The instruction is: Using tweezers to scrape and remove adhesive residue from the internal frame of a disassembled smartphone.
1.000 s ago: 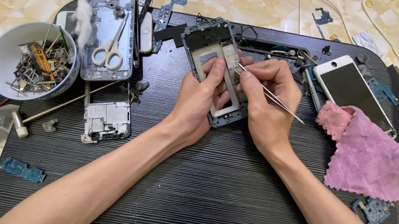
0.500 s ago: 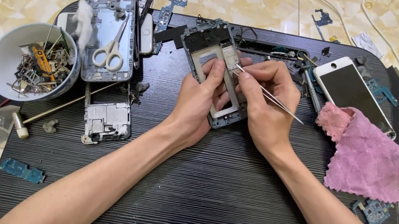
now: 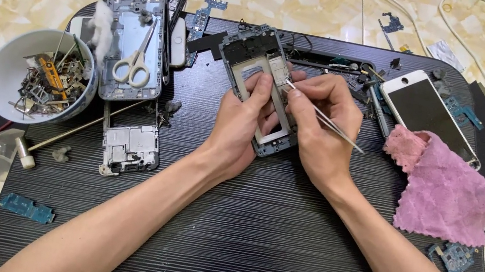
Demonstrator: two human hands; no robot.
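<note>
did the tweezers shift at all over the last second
No. The tweezers in the right hand sit with the tip at the same spot on the phone frame, judged against the scissors.

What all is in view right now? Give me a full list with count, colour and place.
phone frame: one, dark, table centre, held
tweezers: one, silver, tip on the frame
scissors: one, white-handled, on stacked phone housings, upper left
bowl: one, white, left edge, full of small metal parts
metal plate: one, silver, below the housings
phone: one, white-rimmed, dark screen, upper right
cloth: one, pink, right, overlapping the phone
circuit boards: several, blue, scattered
table: one, black
left hand: holds the frame
right hand: fingers grip the tweezers
</note>
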